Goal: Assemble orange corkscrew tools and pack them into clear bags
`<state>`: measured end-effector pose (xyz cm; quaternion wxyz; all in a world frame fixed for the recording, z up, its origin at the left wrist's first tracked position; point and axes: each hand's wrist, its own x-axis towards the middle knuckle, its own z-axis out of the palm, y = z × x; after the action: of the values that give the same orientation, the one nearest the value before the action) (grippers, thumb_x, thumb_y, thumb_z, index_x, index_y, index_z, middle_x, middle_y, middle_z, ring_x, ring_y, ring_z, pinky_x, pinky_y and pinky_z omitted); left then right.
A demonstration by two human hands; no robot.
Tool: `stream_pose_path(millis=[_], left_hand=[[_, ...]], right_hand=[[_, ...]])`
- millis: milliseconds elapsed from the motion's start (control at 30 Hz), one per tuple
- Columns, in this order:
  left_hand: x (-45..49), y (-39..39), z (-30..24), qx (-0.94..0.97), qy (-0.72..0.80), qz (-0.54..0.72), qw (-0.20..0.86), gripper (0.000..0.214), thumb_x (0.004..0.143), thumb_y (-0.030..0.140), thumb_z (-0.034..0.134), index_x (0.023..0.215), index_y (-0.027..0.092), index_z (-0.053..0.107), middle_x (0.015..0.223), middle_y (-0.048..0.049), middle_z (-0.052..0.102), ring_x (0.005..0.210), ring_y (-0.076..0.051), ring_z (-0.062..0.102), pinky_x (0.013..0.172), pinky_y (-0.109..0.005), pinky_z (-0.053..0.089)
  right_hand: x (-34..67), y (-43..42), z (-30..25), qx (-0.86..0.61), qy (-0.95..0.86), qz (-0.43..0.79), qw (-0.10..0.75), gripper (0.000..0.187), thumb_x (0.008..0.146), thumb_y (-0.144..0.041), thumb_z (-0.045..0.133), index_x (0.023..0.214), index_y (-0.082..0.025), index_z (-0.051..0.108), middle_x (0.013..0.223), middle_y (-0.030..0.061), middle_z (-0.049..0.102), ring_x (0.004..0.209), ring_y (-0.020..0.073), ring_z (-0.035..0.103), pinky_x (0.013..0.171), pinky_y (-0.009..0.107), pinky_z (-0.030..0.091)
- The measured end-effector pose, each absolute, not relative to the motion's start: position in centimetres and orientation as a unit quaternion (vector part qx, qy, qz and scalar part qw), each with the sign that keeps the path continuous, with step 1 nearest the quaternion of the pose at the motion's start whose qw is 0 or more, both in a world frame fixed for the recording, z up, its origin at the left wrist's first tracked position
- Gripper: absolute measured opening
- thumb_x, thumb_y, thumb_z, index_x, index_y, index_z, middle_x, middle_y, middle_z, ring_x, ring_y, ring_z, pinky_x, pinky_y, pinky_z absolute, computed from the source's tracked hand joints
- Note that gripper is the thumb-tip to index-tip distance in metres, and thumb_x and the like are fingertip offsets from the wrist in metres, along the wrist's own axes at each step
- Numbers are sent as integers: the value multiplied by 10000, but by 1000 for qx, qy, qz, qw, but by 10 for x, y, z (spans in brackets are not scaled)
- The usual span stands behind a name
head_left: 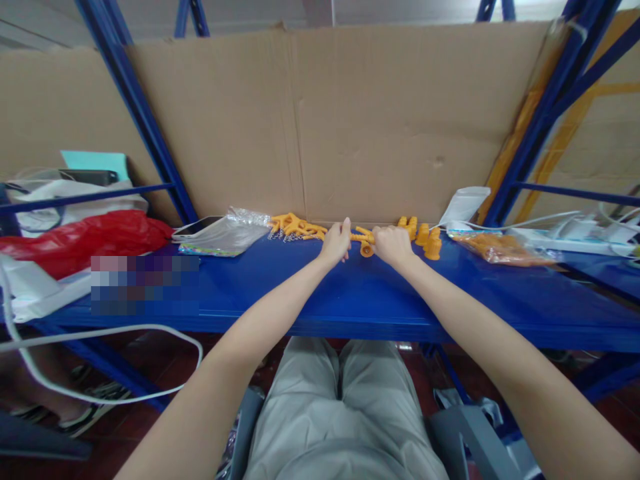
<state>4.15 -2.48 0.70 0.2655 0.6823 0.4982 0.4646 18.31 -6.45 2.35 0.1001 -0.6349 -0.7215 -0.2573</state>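
Note:
My left hand (336, 245) is closed above the blue shelf, its thumb pointing up; what its fingers hold is hidden. Just to the right, my right hand (394, 245) makes a fist round the end of a yellow plastic piece (363, 235) that spans the gap between the hands. A round yellow part (367, 250) shows below that piece, beside the right fist. Left of my hands lies a pile of branched yellow pieces (290, 225) with small metal chains. Several yellow cone-shaped caps (433, 245) stand upright right of my right hand.
Cardboard (375, 120) walls the back of the blue shelf (345, 300). Leftward lie a phone (203, 227), plastic bags (233, 233) and a red bag (95, 237). Rightward are a bag of orange pieces (505, 247) and a white power strip (560, 240). A white cable (125, 400) loops at lower left.

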Motion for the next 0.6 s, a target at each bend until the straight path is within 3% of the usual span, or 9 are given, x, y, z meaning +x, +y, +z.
stream_pose_path(millis=[100, 167, 333, 600], left_hand=[[42, -18, 2, 686, 504, 488, 193, 541, 1026, 483, 215, 768, 163, 567, 607, -33, 591, 596, -150, 618, 590, -245, 485], [41, -15, 1, 691, 503, 500, 140, 536, 1029, 452, 240, 699, 172, 556, 672, -67, 635, 726, -179, 646, 680, -273, 493], [41, -17, -1, 704, 506, 493, 75, 469, 1032, 361, 280, 737, 172, 592, 755, -83, 666, 817, -190, 646, 762, -289, 482], [40, -25, -1, 713, 499, 490, 45, 400, 1030, 333, 313, 818, 166, 607, 761, -67, 643, 826, -185, 645, 755, -272, 467]], right_hand=[[179, -66, 23, -630, -725, -260, 99, 297, 927, -233, 470, 1031, -67, 693, 936, 225, 736, 909, 297, 705, 747, 320, 458], [179, -67, 23, -626, -728, -262, 98, 300, 922, -235, 474, 1030, -62, 694, 929, 229, 735, 899, 301, 706, 743, 322, 458], [180, -70, 25, -628, -732, -248, 88, 311, 903, -216, 468, 1038, -59, 700, 926, 232, 737, 897, 314, 709, 740, 335, 469], [182, -72, 27, -633, -732, -236, 92, 315, 905, -242, 476, 1043, -81, 708, 928, 221, 739, 902, 310, 705, 737, 326, 468]])
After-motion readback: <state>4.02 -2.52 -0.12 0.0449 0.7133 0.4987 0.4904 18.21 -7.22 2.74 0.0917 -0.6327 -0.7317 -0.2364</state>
